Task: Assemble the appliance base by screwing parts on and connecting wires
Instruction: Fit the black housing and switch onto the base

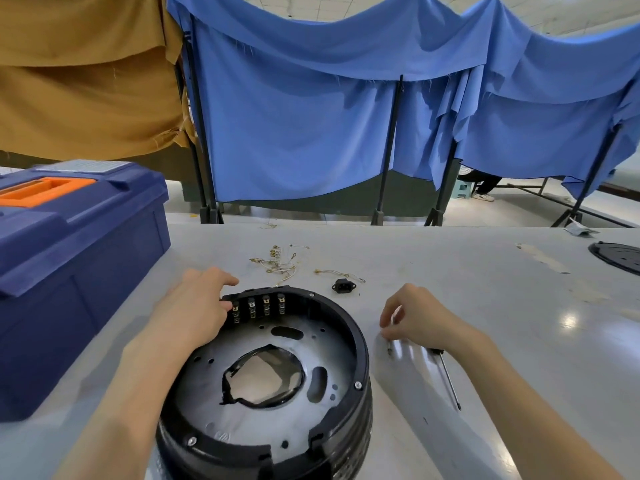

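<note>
- Now, the appliance base (360, 344) sits on the surface (485, 289) close in front of the person, open side up. That leaves its metal plate (311, 344) and its screw holes reachable from above.
- At the base's far-left rim, the left hand (194, 306) clamps thumb and fingers on the rim by the terminal block (259, 306), probably to stop the base turning.
- Just right of the base, the right hand (415, 320) has its fingertips pinched together on a small piece (387, 337) at the surface, too small to name, perhaps a screw.
- A screwdriver (448, 379) lies further right of the base, partly under that wrist, within easy reach for driving.
- Beyond the base lie loose wires (277, 263) and a black socket (343, 285), not yet connected.
- Left of the base stands a blue toolbox (69, 271) with its lid closed, so its contents are hidden.
</note>
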### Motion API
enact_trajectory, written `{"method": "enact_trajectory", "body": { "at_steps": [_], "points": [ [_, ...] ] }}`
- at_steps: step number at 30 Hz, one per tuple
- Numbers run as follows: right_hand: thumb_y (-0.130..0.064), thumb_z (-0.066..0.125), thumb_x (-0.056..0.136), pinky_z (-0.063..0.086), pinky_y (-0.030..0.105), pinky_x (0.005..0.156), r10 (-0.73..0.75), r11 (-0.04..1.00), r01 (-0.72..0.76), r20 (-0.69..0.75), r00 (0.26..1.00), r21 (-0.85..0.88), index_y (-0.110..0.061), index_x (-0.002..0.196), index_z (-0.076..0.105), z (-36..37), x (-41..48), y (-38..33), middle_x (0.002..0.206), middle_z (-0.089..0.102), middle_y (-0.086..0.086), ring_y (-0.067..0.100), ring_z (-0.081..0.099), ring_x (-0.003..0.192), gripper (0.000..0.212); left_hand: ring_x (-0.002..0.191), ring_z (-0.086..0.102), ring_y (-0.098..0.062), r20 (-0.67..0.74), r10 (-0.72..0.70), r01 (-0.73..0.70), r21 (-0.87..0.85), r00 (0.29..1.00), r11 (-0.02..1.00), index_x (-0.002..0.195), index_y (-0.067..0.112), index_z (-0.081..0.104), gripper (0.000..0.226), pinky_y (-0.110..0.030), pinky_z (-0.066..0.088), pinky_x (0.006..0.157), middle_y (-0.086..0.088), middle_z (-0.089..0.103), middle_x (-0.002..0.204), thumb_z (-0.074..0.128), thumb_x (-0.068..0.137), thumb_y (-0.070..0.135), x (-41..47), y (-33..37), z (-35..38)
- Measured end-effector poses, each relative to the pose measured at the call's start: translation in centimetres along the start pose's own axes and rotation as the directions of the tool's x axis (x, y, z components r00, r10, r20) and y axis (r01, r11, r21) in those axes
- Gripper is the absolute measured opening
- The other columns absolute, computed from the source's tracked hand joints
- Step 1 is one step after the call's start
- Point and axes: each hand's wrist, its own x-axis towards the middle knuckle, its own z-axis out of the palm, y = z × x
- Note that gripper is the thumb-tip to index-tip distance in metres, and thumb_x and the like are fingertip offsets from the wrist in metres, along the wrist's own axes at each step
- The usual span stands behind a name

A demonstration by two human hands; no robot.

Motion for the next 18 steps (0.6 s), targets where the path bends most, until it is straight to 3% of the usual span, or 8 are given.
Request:
{"method": "enact_trajectory", "body": {
  "at_steps": [3, 8, 12, 14, 15, 18],
  "points": [
    [-0.014, 0.073, 0.081, 0.048, 0.025, 0.067, -0.036, 0.999, 0.036, 0.019, 0.999, -0.02, -0.021, 0.081, 0.074, -0.5, 0.1, -0.3, 0.081, 0.065, -0.007, 0.018, 0.066, 0.085, 0.007, 0.117, 0.051, -0.034, -0.064, -0.029, 0.031, 0.031, 0.997, 0.999, 0.137, 0.026, 0.05, 0.04, -0.047, 0.043, 0.101, -0.014, 0.054, 0.127, 0.051, 0.098, 0.016, -0.2, 0.3, 0.2],
    [-0.016, 0.06, 0.095, 0.038, 0.024, 0.087, -0.108, 0.994, 0.11, -0.144, 0.984, 0.002, -0.02, 0.112, 0.071, -0.5, 2.1, -1.6, 0.12, 0.061, -0.001, 0.019, 0.053, 0.121, 0.021, 0.11, 0.056, -0.036, -0.197, -0.035, 0.066, 0.151, 0.98, 0.986, 0.132, 0.02, 0.056, 0.035, -0.039, 0.047, 0.086, -0.015, 0.057, 0.123, 0.05, 0.097, 0.015, -0.7, 1.8, 0.8],
    [-0.009, 0.048, 0.101, 0.028, 0.037, 0.114, -0.193, 0.981, 0.189, -0.09, 0.977, -0.049, -0.019, 0.14, 0.052, 1.8, 5.0, -3.3, 0.157, 0.034, 0.001, 0.027, 0.033, 0.141, 0.041, 0.104, 0.057, -0.034, -0.229, -0.036, 0.09, 0.232, 0.973, 0.969, 0.124, 0.018, 0.059, 0.03, -0.034, 0.038, 0.072, -0.012, 0.059, 0.115, 0.05, 0.096, 0.015, -0.9, 2.2, 1.1],
    [-0.012, 0.047, 0.102, 0.033, 0.046, 0.111, -0.209, 0.974, 0.203, -0.048, 0.977, -0.105, -0.019, 0.143, 0.049, 2.9, 6.4, -3.8, 0.158, 0.031, 0.004, 0.032, 0.037, 0.137, 0.042, 0.104, 0.057, -0.034, -0.235, -0.035, 0.093, 0.237, 0.971, 0.967, 0.123, 0.019, 0.059, 0.029, -0.033, 0.036, 0.071, -0.011, 0.058, 0.114, 0.05, 0.096, 0.015, -0.8, 2.1, 1.1],
    [-0.016, 0.048, 0.102, 0.037, 0.046, 0.108, -0.201, 0.971, 0.195, -0.031, 0.979, -0.137, -0.018, 0.14, 0.053, 3.4, 6.9, -4.0, 0.153, 0.039, 0.007, 0.033, 0.041, 0.133, 0.039, 0.105, 0.057, -0.034, -0.236, -0.035, 0.092, 0.238, 0.971, 0.967, 0.124, 0.02, 0.058, 0.03, -0.033, 0.035, 0.071, -0.011, 0.058, 0.115, 0.049, 0.096, 0.015, -0.8, 2.1, 1.1],
    [-0.03, 0.05, 0.1, 0.041, 0.038, 0.098, -0.194, 0.951, 0.177, -0.046, 0.98, -0.252, -0.017, 0.116, 0.068, 4.3, 7.7, -4.0, 0.119, 0.06, 0.009, 0.033, 0.051, 0.115, 0.027, 0.107, 0.056, -0.032, -0.22, -0.02, 0.074, 0.24, 0.975, 0.968, 0.129, 0.023, 0.055, 0.034, -0.033, 0.035, 0.072, -0.009, 0.056, 0.118, 0.048, 0.096, 0.015, -0.8, 1.8, 1.0]
  ]
}}
